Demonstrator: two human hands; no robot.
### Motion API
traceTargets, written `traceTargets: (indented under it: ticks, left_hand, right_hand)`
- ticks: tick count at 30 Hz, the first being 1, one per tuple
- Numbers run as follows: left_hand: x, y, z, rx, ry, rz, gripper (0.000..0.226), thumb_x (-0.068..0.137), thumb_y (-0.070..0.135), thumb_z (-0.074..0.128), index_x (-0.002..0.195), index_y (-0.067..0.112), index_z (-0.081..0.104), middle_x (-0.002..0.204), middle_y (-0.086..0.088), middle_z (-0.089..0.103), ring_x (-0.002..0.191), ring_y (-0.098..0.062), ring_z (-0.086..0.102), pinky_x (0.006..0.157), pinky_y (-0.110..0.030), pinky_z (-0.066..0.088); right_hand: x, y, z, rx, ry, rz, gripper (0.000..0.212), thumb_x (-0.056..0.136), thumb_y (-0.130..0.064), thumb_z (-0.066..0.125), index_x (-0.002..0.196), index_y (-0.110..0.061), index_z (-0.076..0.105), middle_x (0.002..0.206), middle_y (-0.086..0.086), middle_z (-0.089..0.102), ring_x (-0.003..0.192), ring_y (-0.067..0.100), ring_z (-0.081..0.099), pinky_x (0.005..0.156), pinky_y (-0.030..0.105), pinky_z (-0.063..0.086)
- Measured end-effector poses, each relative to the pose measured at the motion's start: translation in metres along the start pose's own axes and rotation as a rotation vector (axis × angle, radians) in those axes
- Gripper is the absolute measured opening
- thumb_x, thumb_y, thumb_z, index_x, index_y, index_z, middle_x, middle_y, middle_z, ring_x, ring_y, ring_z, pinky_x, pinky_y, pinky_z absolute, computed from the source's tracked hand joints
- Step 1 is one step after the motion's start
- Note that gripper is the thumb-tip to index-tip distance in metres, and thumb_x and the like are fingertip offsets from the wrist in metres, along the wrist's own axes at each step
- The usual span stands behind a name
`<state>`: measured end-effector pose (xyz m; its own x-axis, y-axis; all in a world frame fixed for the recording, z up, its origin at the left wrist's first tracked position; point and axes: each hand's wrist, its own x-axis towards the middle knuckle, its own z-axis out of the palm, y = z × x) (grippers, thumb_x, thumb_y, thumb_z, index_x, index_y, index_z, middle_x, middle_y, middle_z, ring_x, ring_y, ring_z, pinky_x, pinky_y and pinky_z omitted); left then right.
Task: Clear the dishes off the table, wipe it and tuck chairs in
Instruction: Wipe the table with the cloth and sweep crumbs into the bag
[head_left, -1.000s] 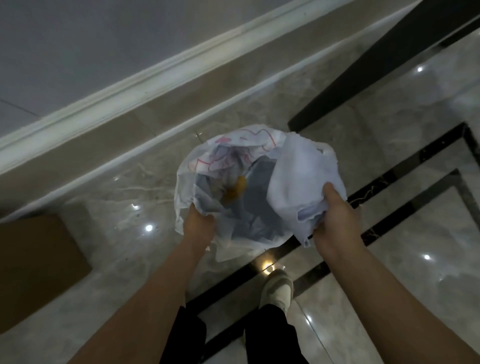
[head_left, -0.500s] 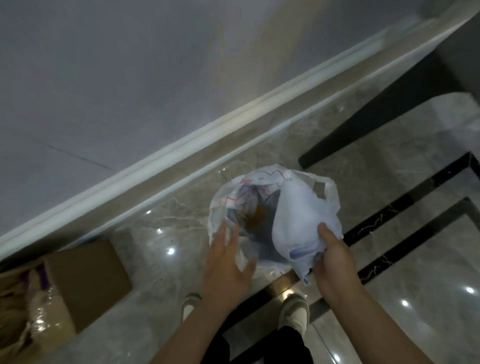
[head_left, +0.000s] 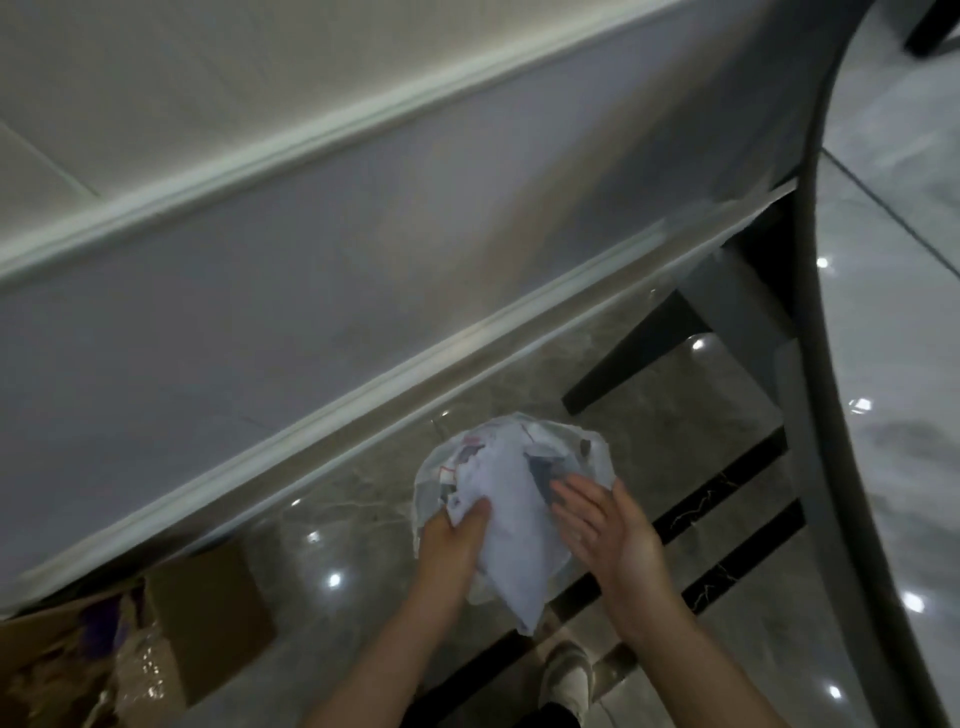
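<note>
Head view: the white cloth (head_left: 511, 525) lies draped over the mouth of the plastic bag (head_left: 597, 457) on the floor, its long axis running toward me. My left hand (head_left: 452, 540) pinches its left edge; my right hand (head_left: 605, 525), fingers straight, presses its right side, equally near.

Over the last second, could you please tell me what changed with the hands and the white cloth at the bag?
The left hand let go of the bag's rim and now grips the white cloth. The right hand released the cloth and is open, fingers straight, beside it. The cloth now lies across the bag's mouth. The plastic bag stayed on the floor by the wall.
</note>
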<state>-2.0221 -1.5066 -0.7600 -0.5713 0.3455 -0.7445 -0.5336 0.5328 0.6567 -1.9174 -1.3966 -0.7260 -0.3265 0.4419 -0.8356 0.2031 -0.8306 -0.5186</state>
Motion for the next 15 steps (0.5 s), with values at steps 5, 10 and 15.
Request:
traceTargets:
  ticks: [5, 10, 15]
  left_hand:
    - [-0.010, 0.013, 0.002, -0.444, -0.062, -0.289, 0.032, 0.090, 0.016, 0.058, 0.116, -0.003, 0.057, 0.104, -0.017, 0.065, 0.091, -0.028, 0.062, 0.070, -0.035, 0.051]
    - [-0.020, 0.013, 0.005, -0.585, -0.234, -0.334, 0.034, 0.093, 0.013, 0.047, 0.121, -0.004, 0.057, 0.111, -0.023, 0.067, 0.098, -0.031, 0.065, 0.070, -0.034, 0.057]
    - [-0.016, 0.008, -0.001, -0.653, -0.213, -0.345, 0.035, 0.095, 0.013, 0.045, 0.125, -0.003, 0.054, 0.107, -0.021, 0.067, 0.092, -0.029, 0.065, 0.057, -0.030, 0.057]
  right_hand:
    - [-0.026, 0.017, 0.005, -0.404, -0.069, -0.484, 0.043, 0.093, -0.053, 0.037, 0.127, -0.031, 0.051, 0.132, -0.024, 0.048, 0.116, -0.017, 0.047, 0.088, 0.004, 0.041]
    - [-0.008, 0.044, -0.003, -0.977, -0.181, -0.608, 0.053, 0.092, -0.059, 0.019, 0.140, -0.040, 0.030, 0.153, -0.019, 0.024, 0.140, -0.006, 0.020, 0.117, 0.025, 0.022]
    - [-0.003, 0.025, -0.014, -0.873, -0.004, -0.582, 0.055, 0.090, -0.062, 0.028, 0.140, -0.038, 0.029, 0.151, -0.019, 0.025, 0.139, 0.000, 0.024, 0.116, 0.028, 0.023]
